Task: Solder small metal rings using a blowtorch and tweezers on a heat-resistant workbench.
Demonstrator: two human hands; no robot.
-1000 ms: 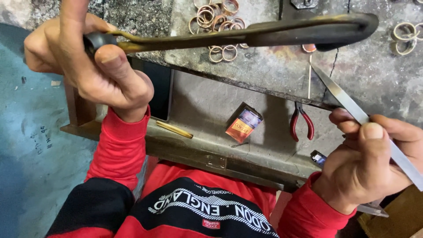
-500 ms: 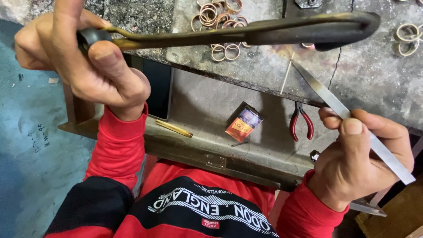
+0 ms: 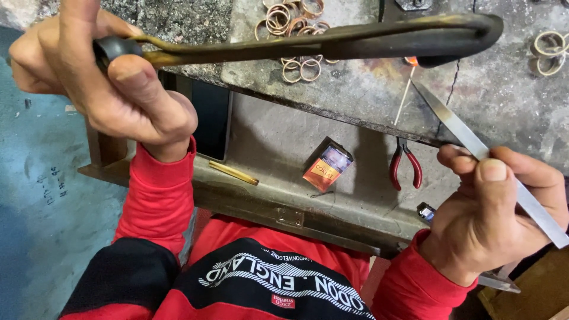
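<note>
1. I'm holding a long dark torch (image 3: 355, 41) across the top of the bench, its curved tip sitting over a small glowing piece (image 3: 411, 60) on the stone slab (image 3: 504, 101).
2. My left hand (image 3: 112, 83) is clenching around the torch's handle end, wrist raised, thumb pressing on top.
3. My right hand (image 3: 495, 207) is pinching long steel tweezers (image 3: 474, 142), their tip angling up toward the glow.
4. Brass rings (image 3: 296, 35) are lying nearby, and red pliers (image 3: 405, 165) are lying on the shelf below.

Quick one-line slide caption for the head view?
Left hand grips a dark blowpipe; right hand aims steel tweezers over brass rings.
</note>
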